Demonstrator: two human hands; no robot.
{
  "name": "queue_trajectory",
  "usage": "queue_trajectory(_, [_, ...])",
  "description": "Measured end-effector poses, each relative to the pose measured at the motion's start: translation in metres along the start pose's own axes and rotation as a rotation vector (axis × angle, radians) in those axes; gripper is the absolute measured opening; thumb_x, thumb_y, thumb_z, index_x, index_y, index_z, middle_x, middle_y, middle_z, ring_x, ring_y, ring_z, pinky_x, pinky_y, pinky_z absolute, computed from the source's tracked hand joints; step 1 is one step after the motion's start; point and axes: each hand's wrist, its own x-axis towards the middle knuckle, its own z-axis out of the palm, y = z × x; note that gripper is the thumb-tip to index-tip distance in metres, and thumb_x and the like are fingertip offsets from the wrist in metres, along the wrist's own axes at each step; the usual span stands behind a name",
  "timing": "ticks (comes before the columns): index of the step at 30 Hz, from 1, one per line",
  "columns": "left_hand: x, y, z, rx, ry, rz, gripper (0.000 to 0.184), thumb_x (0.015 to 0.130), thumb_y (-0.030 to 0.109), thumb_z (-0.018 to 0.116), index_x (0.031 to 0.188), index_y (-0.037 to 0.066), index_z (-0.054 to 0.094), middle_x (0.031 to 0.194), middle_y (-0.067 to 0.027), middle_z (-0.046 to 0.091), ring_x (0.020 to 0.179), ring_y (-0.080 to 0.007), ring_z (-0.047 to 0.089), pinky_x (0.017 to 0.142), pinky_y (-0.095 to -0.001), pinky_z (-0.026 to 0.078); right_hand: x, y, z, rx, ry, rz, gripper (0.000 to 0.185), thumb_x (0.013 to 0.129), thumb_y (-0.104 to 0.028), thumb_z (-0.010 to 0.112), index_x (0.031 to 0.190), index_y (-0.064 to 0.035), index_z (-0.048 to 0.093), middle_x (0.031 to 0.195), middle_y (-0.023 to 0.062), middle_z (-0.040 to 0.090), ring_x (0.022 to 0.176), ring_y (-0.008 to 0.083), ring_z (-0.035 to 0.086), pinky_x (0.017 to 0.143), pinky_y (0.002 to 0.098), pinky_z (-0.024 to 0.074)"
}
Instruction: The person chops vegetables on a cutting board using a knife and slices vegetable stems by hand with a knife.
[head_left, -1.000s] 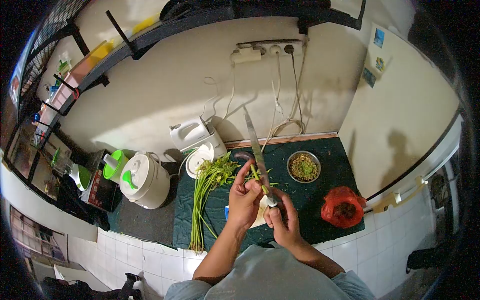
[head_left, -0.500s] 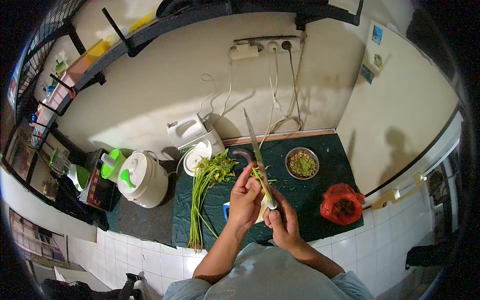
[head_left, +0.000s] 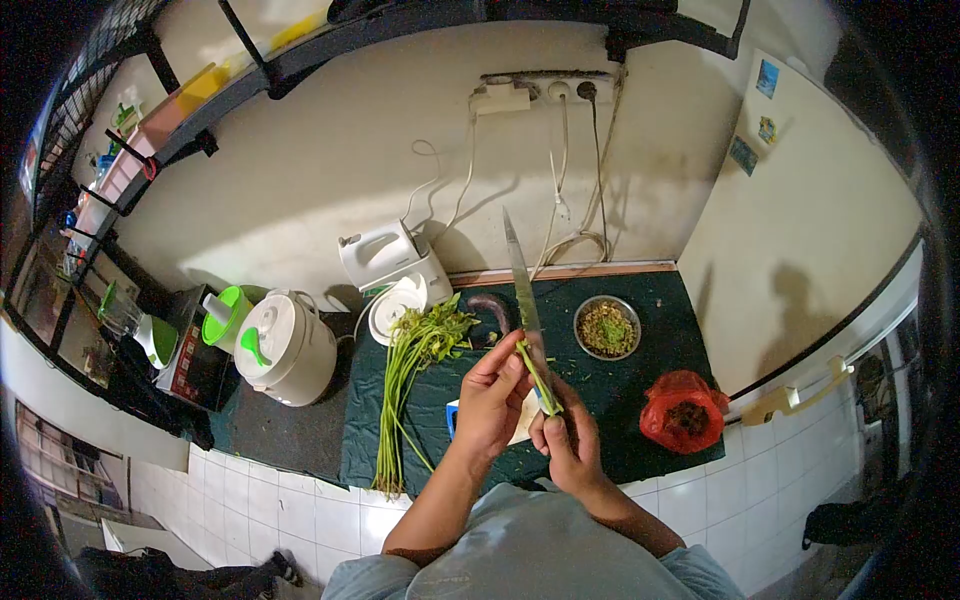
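My left hand (head_left: 490, 405) pinches a short piece of green stalk (head_left: 536, 372) between thumb and fingertips, above the counter. My right hand (head_left: 572, 440) is closed round the handle of a long knife (head_left: 522, 280), its blade pointing away from me toward the wall. The stalk lies along the blade, close to its lower part. Beneath my hands a white cutting board (head_left: 524, 422) with a blue edge is mostly hidden. To the left rests a bunch of long-stemmed leafy greens (head_left: 392, 400). Behind the hands is a dark purplish curved thing (head_left: 492, 306).
A metal bowl (head_left: 608, 357) of chopped greens stands at the right, with a red plastic bag (head_left: 657, 412) nearer me. On the left are a white hand mixer (head_left: 385, 255) on its stand, a white rice cooker (head_left: 300, 355) and a green container (head_left: 234, 318). Cords hang from wall sockets.
The view has shifted slightly. Both hands stay close together with the knife and stalk, and the stalk piece now shows more clearly along the blade.
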Motion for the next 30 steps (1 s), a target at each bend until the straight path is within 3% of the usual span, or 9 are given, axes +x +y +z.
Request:
queue_trajectory(7, [-0.003, -0.007, -0.001, 0.003, -0.068, -0.03, 0.033, 0.088, 0.007, 0.063, 0.12, 0.003, 0.06, 0.111, -0.0069, 0.064, 0.096, -0.0156, 0.061, 0.086, -0.0308, 0.05, 0.002, 0.011, -0.004, -0.074, 0.016, -0.014, 0.048, 0.099, -0.025, 0.044, 0.14, -0.0011, 0.034, 0.066, -0.0001, 0.046, 0.055, 0.0058, 0.04, 0.049, 0.0206, 0.0323])
queue_trajectory(15, [-0.002, -0.009, -0.001, 0.056, -0.096, -0.023, 0.034, 0.088, 0.008, 0.064, 0.121, 0.002, 0.058, 0.113, -0.0069, 0.063, 0.1, -0.0143, 0.059, 0.089, -0.0295, 0.046, 0.0, 0.026, -0.009, -0.089, 0.054, -0.012, 0.046, 0.098, -0.018, 0.046, 0.139, -0.0016, 0.036, 0.068, -0.0006, 0.043, 0.055, 0.005, 0.037, 0.049, 0.0198, 0.0303])
queue_trajectory(18, [-0.001, -0.009, 0.0, 0.072, -0.091, -0.032, 0.039, 0.088, 0.009, 0.064, 0.125, 0.002, 0.056, 0.116, -0.0066, 0.061, 0.103, -0.0137, 0.057, 0.09, -0.0283, 0.045, 0.004, 0.033, -0.016, -0.316, 0.05, -0.069, 0.045, 0.096, -0.015, 0.047, 0.138, -0.001, 0.038, 0.081, 0.0045, 0.057, 0.065, 0.0107, 0.053, 0.057, 0.0229, 0.0428])
queue_trajectory(20, [0.0, -0.01, -0.003, 0.074, -0.087, -0.035, 0.042, 0.087, 0.01, 0.065, 0.127, 0.002, 0.054, 0.117, -0.0062, 0.06, 0.104, -0.0134, 0.056, 0.09, -0.0276, 0.045, 0.014, 0.024, -0.013, -0.509, 0.11, -0.184, 0.045, 0.094, -0.012, 0.049, 0.137, 0.0005, 0.04, 0.105, 0.0137, 0.064, 0.089, 0.0231, 0.065, 0.076, 0.0303, 0.0503])
queue_trajectory(21, [-0.002, -0.012, -0.008, 0.116, -0.114, 0.003, 0.045, 0.087, 0.011, 0.066, 0.129, 0.002, 0.053, 0.119, -0.0061, 0.058, 0.106, -0.0129, 0.055, 0.09, -0.0268, 0.044, 0.014, 0.026, -0.015, -0.509, 0.112, -0.181, 0.045, 0.094, -0.012, 0.049, 0.137, 0.0005, 0.04, 0.105, 0.0137, 0.064, 0.089, 0.0231, 0.065, 0.076, 0.0303, 0.0503])
queue_trajectory(23, [-0.005, -0.012, -0.015, 0.158, -0.139, 0.037, 0.048, 0.087, 0.012, 0.067, 0.13, 0.002, 0.051, 0.121, -0.006, 0.057, 0.107, -0.0124, 0.054, 0.09, -0.026, 0.044, 0.012, 0.032, -0.018, -0.558, 0.129, -0.037, 0.047, 0.09, -0.009, 0.052, 0.135, -0.0003, 0.042, 0.128, 0.0195, 0.055, 0.107, 0.0318, 0.061, 0.089, 0.0359, 0.0467])
queue_trajectory(26, [-0.007, -0.007, -0.018, 0.374, -0.114, 0.012, 0.047, 0.086, 0.011, 0.068, 0.129, 0.002, 0.052, 0.117, -0.005, 0.059, 0.105, -0.012, 0.055, 0.09, -0.0257, 0.044, 0.016, 0.026, -0.02, -0.511, 0.089, 0.127, 0.048, 0.089, -0.009, 0.053, 0.135, -0.0006, 0.043, 0.129, 0.0199, 0.054, 0.11, 0.0347, 0.059, 0.092, 0.0371, 0.0458])
queue_trajectory(30, [-0.001, -0.009, -0.028, 0.544, -0.043, -0.02, 0.039, 0.086, 0.009, 0.068, 0.123, 0.002, 0.058, 0.109, -0.0044, 0.064, 0.097, -0.0115, 0.058, 0.086, -0.0262, 0.047, 0.018, 0.035, -0.024, -0.535, 0.106, 0.097, 0.046, 0.091, -0.012, 0.053, 0.135, -0.0011, 0.043, 0.126, 0.0192, 0.056, 0.107, 0.0334, 0.061, 0.088, 0.0362, 0.0478])
